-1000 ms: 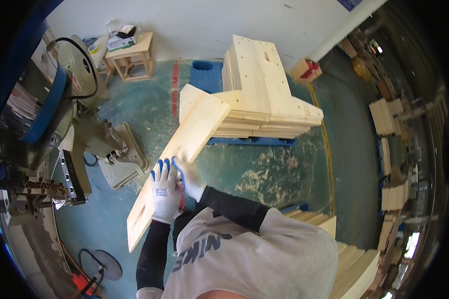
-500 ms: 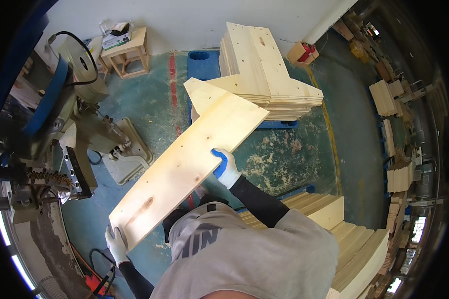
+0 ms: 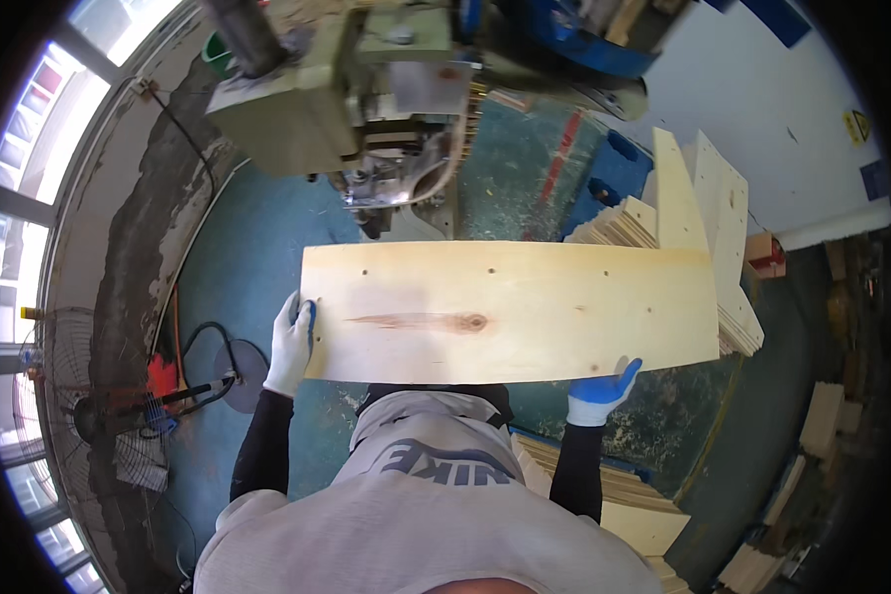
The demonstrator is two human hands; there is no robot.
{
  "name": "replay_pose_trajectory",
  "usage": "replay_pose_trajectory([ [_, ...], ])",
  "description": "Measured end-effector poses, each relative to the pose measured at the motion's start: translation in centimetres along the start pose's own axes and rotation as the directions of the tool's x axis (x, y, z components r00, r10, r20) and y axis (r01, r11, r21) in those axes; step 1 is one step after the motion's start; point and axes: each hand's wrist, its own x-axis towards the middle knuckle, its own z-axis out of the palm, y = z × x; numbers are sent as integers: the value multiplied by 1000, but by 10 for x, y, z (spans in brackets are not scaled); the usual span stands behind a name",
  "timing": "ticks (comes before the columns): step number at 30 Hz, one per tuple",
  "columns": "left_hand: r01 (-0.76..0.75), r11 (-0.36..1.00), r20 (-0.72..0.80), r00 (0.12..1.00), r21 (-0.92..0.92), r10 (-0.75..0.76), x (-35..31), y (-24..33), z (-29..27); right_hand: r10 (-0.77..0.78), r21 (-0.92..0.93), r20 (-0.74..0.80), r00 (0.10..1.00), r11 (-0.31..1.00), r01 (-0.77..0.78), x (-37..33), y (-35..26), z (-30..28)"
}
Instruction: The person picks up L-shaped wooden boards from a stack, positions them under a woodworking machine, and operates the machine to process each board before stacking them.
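A long pale wooden board [image 3: 525,327] with a dark knot and several small holes spans the view in front of my body. Around its left end my left hand [image 3: 289,348], in a white glove with blue inside, is closed. My right hand [image 3: 601,394], gloved the same way, grips the near edge towards the right end, its blue thumb lying along the edge. A pointed wooden piece [image 3: 675,193] stands out from the board's far right side and seems joined to it. The fingers under the board are hidden.
Just beyond the board stands a green-grey machine [image 3: 396,148] with a metal head. Stacked panels [image 3: 725,198] rest near a blue pallet [image 3: 609,163] at far right; more stacked boards [image 3: 643,515] lie at near right. A standing fan [image 3: 89,421] and cables are at left.
My view and body have turned left towards the machine. The board has swung from a slant to nearly level across, and my right hand now holds nearer its right end.
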Motion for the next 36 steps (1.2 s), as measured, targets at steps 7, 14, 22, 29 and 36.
replay_pose_trajectory([
  [7,-81,996,-66,994,23,82,12,17,-34,92,-252,-91,992,961,-112,8,106,21],
  [14,-126,991,-84,988,42,129,13,11,-35,-73,-573,-24,997,818,46,-5,106,27],
  [22,-526,678,278,850,513,448,23,-37,42,-546,-741,-75,834,590,320,-21,55,29],
  [29,-396,891,821,417,-221,389,-37,179,158,-754,-827,-149,639,449,338,-55,-46,-10],
  [36,107,782,789,95,-614,607,-112,290,261,-836,-932,363,412,-329,153,-108,-173,-37],
])
